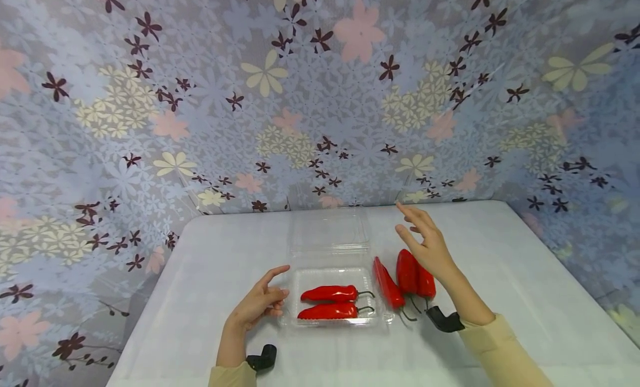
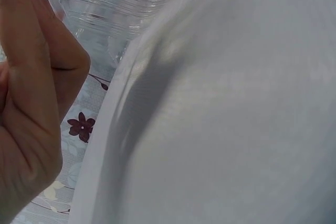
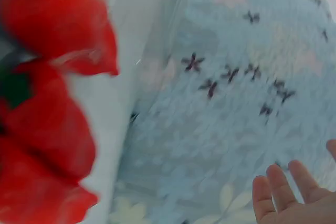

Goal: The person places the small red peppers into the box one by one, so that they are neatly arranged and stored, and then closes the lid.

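Note:
A clear plastic clamshell box [image 1: 320,275] lies with its lid [image 1: 327,229] folded back. Two red peppers with curved stems lie side by side in it: the upper pepper [image 1: 327,293] and the lower pepper [image 1: 327,311]. Beside the box's left wall is my left hand [image 1: 254,305], its index finger extended and the other fingers loosely bent, holding nothing. My right hand [image 1: 430,251] is raised over three loose peppers, fingers spread and nothing in its grasp. Of these, one pepper [image 1: 389,285] is nearest the box; the middle pepper [image 1: 407,270] and right pepper [image 1: 426,285] lie together.
A white cloth covers the table [image 1: 200,276]. Behind it rises a flower-patterned fabric [image 1: 310,87], close to the table's back edge and the lid. A black wrist mount [image 1: 444,320] sits on the right wrist and another mount [image 1: 263,357] on the left.

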Tool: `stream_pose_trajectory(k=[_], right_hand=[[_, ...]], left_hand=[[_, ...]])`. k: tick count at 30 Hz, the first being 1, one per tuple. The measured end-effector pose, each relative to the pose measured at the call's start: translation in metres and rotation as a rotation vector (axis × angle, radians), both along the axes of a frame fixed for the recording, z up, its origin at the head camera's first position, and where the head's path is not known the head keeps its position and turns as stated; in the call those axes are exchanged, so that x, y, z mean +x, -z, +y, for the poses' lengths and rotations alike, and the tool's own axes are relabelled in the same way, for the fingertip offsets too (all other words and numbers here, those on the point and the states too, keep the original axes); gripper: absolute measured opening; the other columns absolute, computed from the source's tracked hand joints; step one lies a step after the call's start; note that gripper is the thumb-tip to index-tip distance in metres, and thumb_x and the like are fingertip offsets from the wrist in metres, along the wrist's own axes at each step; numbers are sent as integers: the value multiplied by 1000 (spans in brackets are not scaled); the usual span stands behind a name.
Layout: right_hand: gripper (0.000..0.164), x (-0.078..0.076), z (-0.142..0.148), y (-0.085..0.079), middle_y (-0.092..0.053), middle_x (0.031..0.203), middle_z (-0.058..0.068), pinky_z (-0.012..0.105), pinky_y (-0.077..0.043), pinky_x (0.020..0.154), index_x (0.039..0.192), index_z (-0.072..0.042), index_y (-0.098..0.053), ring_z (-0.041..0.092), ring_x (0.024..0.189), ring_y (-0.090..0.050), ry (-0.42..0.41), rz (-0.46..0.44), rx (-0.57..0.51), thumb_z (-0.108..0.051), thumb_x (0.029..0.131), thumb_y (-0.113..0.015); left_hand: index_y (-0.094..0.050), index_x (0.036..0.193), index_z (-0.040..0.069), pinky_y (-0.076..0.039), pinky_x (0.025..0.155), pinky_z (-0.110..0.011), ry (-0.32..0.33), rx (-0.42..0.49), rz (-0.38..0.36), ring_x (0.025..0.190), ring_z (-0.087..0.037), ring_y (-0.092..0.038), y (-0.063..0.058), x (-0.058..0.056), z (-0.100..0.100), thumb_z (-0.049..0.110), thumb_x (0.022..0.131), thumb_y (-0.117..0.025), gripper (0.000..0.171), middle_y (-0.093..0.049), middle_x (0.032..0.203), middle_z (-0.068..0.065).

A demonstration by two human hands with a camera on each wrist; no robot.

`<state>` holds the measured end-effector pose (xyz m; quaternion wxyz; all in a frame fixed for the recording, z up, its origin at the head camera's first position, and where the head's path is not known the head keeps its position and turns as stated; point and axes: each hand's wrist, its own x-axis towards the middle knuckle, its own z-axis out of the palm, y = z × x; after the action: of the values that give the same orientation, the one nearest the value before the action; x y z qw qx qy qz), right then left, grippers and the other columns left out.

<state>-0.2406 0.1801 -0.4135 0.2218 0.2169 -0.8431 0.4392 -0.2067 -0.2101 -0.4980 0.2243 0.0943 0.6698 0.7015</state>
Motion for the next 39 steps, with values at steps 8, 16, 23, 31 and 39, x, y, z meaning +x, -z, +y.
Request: stream_pose_trajectory(k=[8, 16, 23, 31, 39], right_hand=[[55, 11, 35, 33, -36, 140, 23, 59, -42, 89, 148, -16, -34, 44, 114, -45, 226, -191, -1, -25, 97, -54], [60, 22, 57, 52, -30, 138, 34, 60, -44, 87, 148, -8, -29, 51, 112, -44, 361, -368, 76, -33, 98, -49], [63, 28, 64, 57, -28, 136, 37, 63, -43, 85, 148, -4, -26, 53, 110, -46, 374, -481, 123, -36, 98, -48], [63, 31, 65, 67, -33, 131, 37, 60, -45, 85, 147, -2, -28, 54, 108, -49, 324, -544, 134, -36, 98, -49], [66, 29, 57, 78, -45, 119, 35, 53, -52, 78, 143, 0, -34, 48, 106, -47, 287, -574, 202, -38, 93, -57]], left_hand=[[-28, 147, 13, -52, 53, -20, -16, -5, -5, 53, -8, -47, -3, 0, -1, 10, 91, -63, 66, -46, 65, -2], [-29, 147, 14, -53, 53, -20, -24, -13, -19, 53, -8, -47, -6, 0, -1, 10, 91, -63, 67, -46, 65, -2], [-28, 147, 14, -53, 53, -20, -23, -8, -18, 53, -7, -47, -4, 0, -1, 9, 90, -64, 67, -46, 65, -1], [-29, 147, 14, -53, 53, -20, -20, 2, -20, 52, -7, -47, -2, 1, -1, 9, 90, -64, 67, -46, 66, -2], [-29, 147, 13, -52, 53, -20, -13, 1, -19, 52, -8, -46, -3, 1, 1, 8, 91, -63, 66, -45, 65, -2]])
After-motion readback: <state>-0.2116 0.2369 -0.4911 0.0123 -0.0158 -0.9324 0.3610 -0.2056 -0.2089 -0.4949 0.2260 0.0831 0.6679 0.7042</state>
